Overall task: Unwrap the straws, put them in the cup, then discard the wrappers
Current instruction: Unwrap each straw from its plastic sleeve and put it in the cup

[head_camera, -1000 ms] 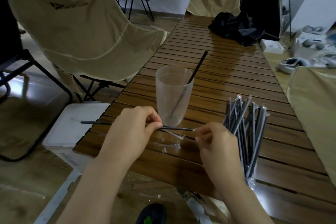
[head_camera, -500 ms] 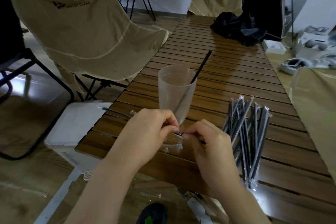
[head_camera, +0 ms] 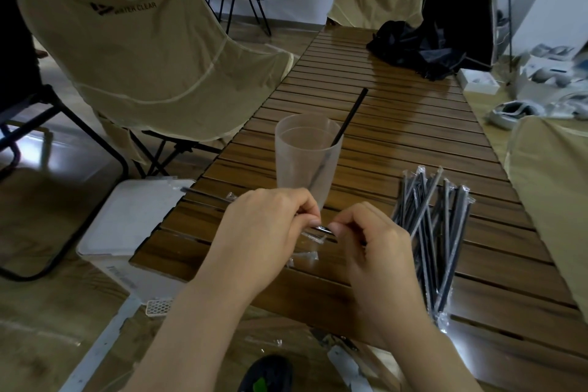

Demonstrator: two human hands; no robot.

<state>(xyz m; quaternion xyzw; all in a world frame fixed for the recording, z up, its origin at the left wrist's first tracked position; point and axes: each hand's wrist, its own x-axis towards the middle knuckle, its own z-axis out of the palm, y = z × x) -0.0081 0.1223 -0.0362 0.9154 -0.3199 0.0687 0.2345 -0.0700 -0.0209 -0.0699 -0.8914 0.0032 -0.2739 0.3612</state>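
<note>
A frosted plastic cup [head_camera: 307, 159] stands upright on the slatted wooden table [head_camera: 397, 143], with one black straw [head_camera: 351, 114] leaning out of it to the right. In front of the cup my left hand [head_camera: 264, 232] and my right hand [head_camera: 375, 251] pinch a wrapped black straw [head_camera: 206, 195] between them, fingertips almost touching. The straw's far end sticks out left past the table edge. A heap of wrapped black straws [head_camera: 429, 232] lies to the right of my right hand. Clear wrapper scraps [head_camera: 305, 256] lie on the table under my hands.
A white bin with a lid [head_camera: 133, 226] stands on the floor at the table's left edge. Beige folding chairs [head_camera: 143, 51] stand left, far and right. A black cloth bundle [head_camera: 413, 48] lies at the table's far end. White boxes and gear sit at the right.
My hands have come together on the straw. The right hand slid left along it toward the left hand, and the straw's left end now points up and away past the table edge.
</note>
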